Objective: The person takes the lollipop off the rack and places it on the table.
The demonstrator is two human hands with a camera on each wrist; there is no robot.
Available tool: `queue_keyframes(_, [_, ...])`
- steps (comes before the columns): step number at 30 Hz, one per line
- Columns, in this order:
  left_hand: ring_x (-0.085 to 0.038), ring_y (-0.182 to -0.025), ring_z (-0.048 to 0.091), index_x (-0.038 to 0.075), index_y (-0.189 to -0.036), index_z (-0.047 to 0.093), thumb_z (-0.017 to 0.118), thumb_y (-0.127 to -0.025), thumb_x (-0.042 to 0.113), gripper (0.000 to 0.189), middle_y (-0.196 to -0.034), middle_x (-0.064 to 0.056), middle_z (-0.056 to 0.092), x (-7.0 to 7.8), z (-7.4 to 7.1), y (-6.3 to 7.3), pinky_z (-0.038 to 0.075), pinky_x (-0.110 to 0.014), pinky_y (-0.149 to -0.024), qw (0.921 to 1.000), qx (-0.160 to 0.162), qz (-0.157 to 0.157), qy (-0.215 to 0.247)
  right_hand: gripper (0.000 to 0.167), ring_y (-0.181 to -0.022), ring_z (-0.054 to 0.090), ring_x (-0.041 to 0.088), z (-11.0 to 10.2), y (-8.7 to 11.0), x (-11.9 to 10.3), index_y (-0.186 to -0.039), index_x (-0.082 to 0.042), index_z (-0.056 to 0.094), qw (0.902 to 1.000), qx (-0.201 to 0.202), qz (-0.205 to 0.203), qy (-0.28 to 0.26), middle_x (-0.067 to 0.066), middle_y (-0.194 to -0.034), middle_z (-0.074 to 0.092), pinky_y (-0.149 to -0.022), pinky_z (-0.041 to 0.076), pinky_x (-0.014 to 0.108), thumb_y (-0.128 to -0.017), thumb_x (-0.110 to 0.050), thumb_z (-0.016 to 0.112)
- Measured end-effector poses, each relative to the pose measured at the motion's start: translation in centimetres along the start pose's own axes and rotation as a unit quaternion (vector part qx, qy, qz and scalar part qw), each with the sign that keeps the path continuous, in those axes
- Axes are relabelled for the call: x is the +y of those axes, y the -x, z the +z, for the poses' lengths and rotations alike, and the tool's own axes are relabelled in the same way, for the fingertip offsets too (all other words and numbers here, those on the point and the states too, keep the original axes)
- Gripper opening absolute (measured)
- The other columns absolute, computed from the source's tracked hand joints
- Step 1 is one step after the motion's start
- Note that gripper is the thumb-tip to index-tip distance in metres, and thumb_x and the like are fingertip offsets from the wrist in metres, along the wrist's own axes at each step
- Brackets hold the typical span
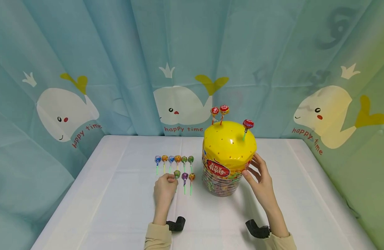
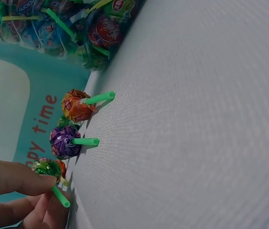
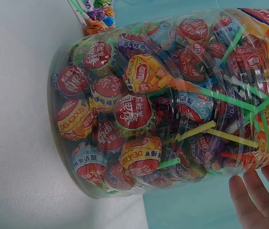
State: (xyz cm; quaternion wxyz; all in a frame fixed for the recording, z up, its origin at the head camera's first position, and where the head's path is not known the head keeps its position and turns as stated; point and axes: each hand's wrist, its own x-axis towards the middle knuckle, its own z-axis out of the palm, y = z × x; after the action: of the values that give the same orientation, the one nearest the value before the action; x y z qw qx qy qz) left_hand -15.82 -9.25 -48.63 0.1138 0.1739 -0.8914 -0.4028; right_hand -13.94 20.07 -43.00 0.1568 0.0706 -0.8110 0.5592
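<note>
My left hand (image 1: 165,189) pinches a green-wrapped lollipop (image 2: 48,168) by its green stick, low over the white table. To its right in the same short row lie a purple lollipop (image 1: 185,176) and an orange lollipop (image 1: 192,177), sticks toward me. Behind them runs another row of several lollipops, among them a blue one (image 1: 158,159). A clear ribbed jar (image 3: 125,114) full of wrapped lollipops stands upright, topped by a yellow lid (image 1: 229,140). At the jar's right side, just under the lid, my right hand (image 1: 261,180) rests with extended fingers (image 3: 261,195).
Two red-topped lollipops (image 1: 224,109) stand in holes at the lid's back left; another lollipop (image 1: 248,124) stands at its right. A white cloth covers the table (image 1: 117,194). A blue curtain (image 1: 123,52) with whale prints hangs behind it.
</note>
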Motion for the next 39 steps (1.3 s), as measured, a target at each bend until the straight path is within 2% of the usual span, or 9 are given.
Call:
queue_keyframes(13, [-0.026, -0.07, 0.068, 0.005, -0.089, 0.073, 0.074, -0.076, 0.01, 0.013, -0.076, -0.005, 0.074, 0.0, 0.0, 0.1, 0.048, -0.037, -0.059, 0.9998, -0.02, -0.007, -0.003, 0.069, -0.12, 0.044, -0.001, 0.0, 0.0, 0.0, -0.15, -0.027, 0.028, 1.0, 0.001, 0.002, 0.002, 0.003, -0.143, 0.042, -0.1, 0.037, 0.007, -0.093, -0.008, 0.061])
queue_keyframes(18, [-0.025, -0.069, 0.067, 0.006, -0.088, 0.072, 0.074, -0.076, 0.011, 0.013, -0.076, -0.005, 0.074, -0.1, -0.2, 0.1, 0.048, -0.037, -0.059, 0.9997, -0.024, -0.003, -0.003, 0.069, -0.122, 0.044, 0.003, 0.0, 0.0, 0.1, -0.15, -0.028, 0.027, 1.0, 0.0, 0.0, -0.002, 0.003, -0.143, 0.041, -0.101, 0.037, 0.008, -0.093, -0.008, 0.061])
queue_keyframes(31, [-0.014, -0.058, 0.056, 0.005, -0.09, 0.071, 0.076, -0.075, 0.012, 0.017, -0.069, -0.002, 0.066, -0.2, -0.6, -0.1, 0.039, -0.028, -0.054, 0.9991, -0.042, -0.005, 0.008, 0.069, -0.121, 0.044, -0.001, 0.0, 0.0, 0.3, -0.15, -0.027, 0.028, 1.0, 0.001, -0.009, 0.002, 0.003, -0.143, 0.041, -0.1, 0.037, 0.007, -0.093, -0.006, 0.06])
queue_keyframes(39, [-0.015, -0.061, 0.059, 0.006, -0.093, 0.071, 0.075, -0.076, 0.014, 0.019, -0.073, -0.002, 0.068, -0.1, -1.2, -0.1, 0.042, -0.029, -0.056, 0.9992, -0.038, -0.008, 0.008, 0.069, -0.122, 0.044, 0.002, 0.0, 0.1, 0.3, -0.15, -0.027, 0.028, 1.0, 0.003, -0.007, 0.002, 0.003, -0.143, 0.041, -0.1, 0.038, 0.008, -0.092, -0.006, 0.061])
